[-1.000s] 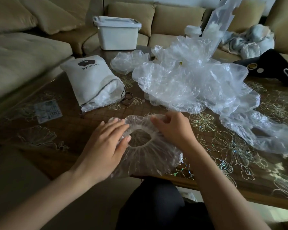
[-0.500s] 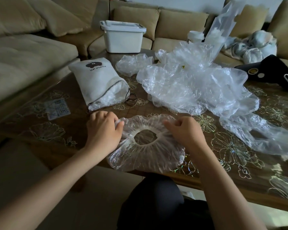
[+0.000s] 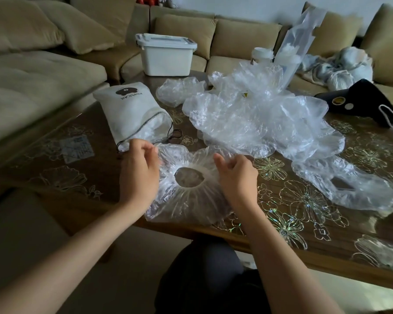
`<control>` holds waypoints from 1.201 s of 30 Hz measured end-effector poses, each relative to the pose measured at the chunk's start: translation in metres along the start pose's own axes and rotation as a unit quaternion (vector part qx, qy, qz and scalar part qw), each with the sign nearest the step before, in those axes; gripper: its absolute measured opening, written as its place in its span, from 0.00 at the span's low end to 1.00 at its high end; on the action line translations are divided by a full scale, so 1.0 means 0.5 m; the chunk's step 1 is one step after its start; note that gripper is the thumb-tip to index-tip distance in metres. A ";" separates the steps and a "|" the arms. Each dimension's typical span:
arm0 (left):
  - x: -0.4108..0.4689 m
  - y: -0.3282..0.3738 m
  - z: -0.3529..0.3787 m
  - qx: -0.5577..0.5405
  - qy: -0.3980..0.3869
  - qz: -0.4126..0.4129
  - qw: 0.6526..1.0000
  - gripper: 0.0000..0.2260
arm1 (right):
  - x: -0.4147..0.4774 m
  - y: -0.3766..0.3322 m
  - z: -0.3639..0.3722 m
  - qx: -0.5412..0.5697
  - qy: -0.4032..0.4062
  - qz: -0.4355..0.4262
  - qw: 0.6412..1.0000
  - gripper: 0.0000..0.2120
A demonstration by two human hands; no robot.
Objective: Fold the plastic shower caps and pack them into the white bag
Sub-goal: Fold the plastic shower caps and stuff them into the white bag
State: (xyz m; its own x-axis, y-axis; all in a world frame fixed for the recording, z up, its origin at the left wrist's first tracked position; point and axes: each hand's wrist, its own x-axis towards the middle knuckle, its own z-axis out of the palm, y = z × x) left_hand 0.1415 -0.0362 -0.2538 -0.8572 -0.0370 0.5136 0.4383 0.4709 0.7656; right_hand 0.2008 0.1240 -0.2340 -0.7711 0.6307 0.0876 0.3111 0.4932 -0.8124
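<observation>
1. Floral-patterned wooden table (image 3: 55, 177), near edge: left hand (image 3: 138, 175) and right hand (image 3: 236, 177), fingers curled, pinch the clear crinkled plastic shower cap (image 3: 191, 200) at 10 and 2 o'clock.
2. Slick film may slip, spoiling the fold.
3. White fabric drawstring bag (image 3: 132, 112), 11 o'clock: knock hazard.

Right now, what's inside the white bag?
The white bag lies with its mouth open, showing crinkled clear plastic, likely packed caps. Its fabric hides how many and anything deeper.

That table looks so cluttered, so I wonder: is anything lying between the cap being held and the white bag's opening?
Nothing visible does. The left hand and right hand grip the cap; the bag, mouth open, lies just beyond the left hand. The loose pile sits to the right, off that path.
</observation>
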 end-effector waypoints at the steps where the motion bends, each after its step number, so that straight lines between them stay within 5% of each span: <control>1: 0.000 -0.009 0.001 0.013 -0.005 0.022 1.000 0.03 | -0.001 0.002 0.003 -0.010 0.010 -0.011 1.000 0.15; 6: 0.006 -0.021 -0.002 0.016 -0.037 0.080 0.996 0.02 | 0.015 0.021 -0.009 -0.025 0.019 -0.072 0.997 0.11; 10: 0.020 -0.027 -0.006 -0.052 -0.104 -0.004 0.993 0.08 | 0.030 0.028 -0.021 0.034 -0.004 -0.063 0.997 0.03; 16: 0.040 -0.024 -0.027 -0.048 -0.156 -0.110 0.980 0.13 | 0.028 0.014 -0.042 0.133 -0.045 0.014 0.990 0.19; 19: 0.040 0.013 -0.033 0.076 -0.123 -0.012 0.989 0.16 | 0.016 -0.003 -0.046 0.090 0.027 -0.010 0.996 0.19; 21: 0.031 0.045 -0.026 0.104 -0.117 0.090 0.984 0.15 | -0.003 -0.023 -0.029 0.014 0.085 -0.111 0.990 0.18; 24: 0.010 0.054 0.000 0.133 -0.235 0.152 0.951 0.17 | -0.022 -0.028 0.019 -0.064 -0.016 -0.243 0.968 0.18; 27: -0.012 0.020 0.009 0.180 -0.322 0.144 0.918 0.19 | -0.036 -0.003 0.040 -0.226 -0.129 -0.265 0.929 0.18; 36: -0.041 -0.034 -0.041 0.196 -0.352 0.184 0.897 0.22 | -0.061 0.026 0.012 -0.323 -0.251 -0.306 0.860 0.28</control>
State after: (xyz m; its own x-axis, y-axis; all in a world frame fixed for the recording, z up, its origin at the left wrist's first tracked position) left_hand 0.1568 -0.0615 -0.2695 -0.6935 0.6841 0.2260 0.7154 0.6167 0.3285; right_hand 0.2250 0.1076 -0.2507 -0.9923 -0.1235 -0.0073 -0.1196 0.9727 -0.1988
